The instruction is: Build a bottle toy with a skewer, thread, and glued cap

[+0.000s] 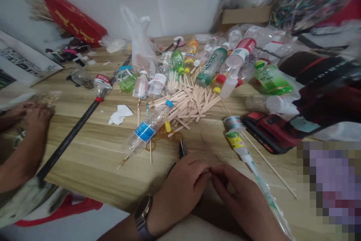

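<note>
My left hand (183,186), with a watch on its wrist, and my right hand (239,192) meet at the near edge of the wooden table (93,150). Both have their fingers pinched together at the same spot; what they hold is too small to name. A dark tool tip (182,149) sticks up just behind my left hand. A bottle wound with coloured thread (237,135), fixed to a long clear tube, lies beside my right hand. A clear plastic bottle with a blue label (145,131) lies ahead on a thin stick.
A heap of wooden craft sticks (188,100) and several plastic bottles (211,66) fill the table's middle. A black rod (70,135) runs diagonally at left. Another person's hands (31,115) work at the left edge. A red-and-black case (267,130) sits at right.
</note>
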The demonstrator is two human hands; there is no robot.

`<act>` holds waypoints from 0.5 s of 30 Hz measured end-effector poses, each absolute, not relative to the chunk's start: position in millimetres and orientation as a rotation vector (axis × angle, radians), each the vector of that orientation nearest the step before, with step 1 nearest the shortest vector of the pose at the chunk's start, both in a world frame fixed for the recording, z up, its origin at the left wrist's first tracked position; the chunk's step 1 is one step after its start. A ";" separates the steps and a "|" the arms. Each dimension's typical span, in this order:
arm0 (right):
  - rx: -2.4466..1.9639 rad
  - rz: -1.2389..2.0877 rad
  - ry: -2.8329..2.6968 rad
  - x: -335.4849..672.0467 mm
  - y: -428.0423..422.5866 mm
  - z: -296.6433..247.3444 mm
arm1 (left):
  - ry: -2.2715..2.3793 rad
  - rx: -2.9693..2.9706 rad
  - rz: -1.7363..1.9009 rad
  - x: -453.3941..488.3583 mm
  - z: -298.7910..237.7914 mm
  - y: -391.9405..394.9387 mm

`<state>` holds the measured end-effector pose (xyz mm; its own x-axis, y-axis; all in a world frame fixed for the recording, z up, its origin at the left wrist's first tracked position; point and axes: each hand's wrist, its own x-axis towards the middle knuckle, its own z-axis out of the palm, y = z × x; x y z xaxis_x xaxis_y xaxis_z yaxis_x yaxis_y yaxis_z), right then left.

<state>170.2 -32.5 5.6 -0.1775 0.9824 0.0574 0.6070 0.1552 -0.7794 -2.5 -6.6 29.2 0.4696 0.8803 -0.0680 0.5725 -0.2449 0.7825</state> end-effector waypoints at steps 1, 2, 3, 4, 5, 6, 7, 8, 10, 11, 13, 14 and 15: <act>-1.510 0.839 -1.866 171.2 -32.2 3.8 | 1.246 1.928 0.529 -3.4 28.5 -7.3; -1.509 0.836 -1.866 172.3 -31.6 2.2 | 1.288 1.913 0.551 -4.2 27.6 -7.8; -1.510 0.825 -1.861 173.1 -30.9 0.9 | 1.328 1.901 0.568 -4.8 26.5 -8.0; -1.512 0.809 -1.855 173.7 -30.0 0.1 | 1.360 1.896 0.579 -5.5 25.4 -8.0; -1.512 0.790 -1.847 174.0 -29.2 -0.3 | 1.384 1.898 0.585 -6.2 24.4 -7.7; -1.514 0.774 -1.839 174.0 -28.4 -0.2 | 1.401 1.907 0.587 -6.8 23.6 -7.2; -1.515 0.761 -1.834 173.7 -27.7 0.3 | 1.411 1.919 0.584 -7.5 23.1 -6.5; -1.515 0.756 -1.830 173.1 -27.2 1.3 | 1.416 1.932 0.572 -8.1 22.8 -5.7; -1.521 0.766 -1.827 171.5 -26.9 4.3 | 1.418 1.950 0.543 -8.9 23.2 -4.3; -1.530 0.769 -1.824 170.5 -27.0 6.1 | 1.416 1.949 0.537 -9.0 23.6 -3.7; -1.550 0.766 -1.815 168.6 -27.1 9.4 | 1.401 1.935 0.554 -8.4 24.6 -2.9; -1.559 0.763 -1.810 167.7 -27.1 10.7 | 1.388 1.920 0.569 -7.8 25.0 -2.7; -1.560 0.756 -1.809 166.9 -27.0 11.6 | 1.366 1.899 0.583 -7.0 25.3 -2.6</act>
<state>166.9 -27.0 11.6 -0.1048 0.9904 0.0899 0.6322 0.1361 -0.7627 -7.0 -2.6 25.3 0.3381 0.9400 -0.0455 0.6169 -0.1848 0.7650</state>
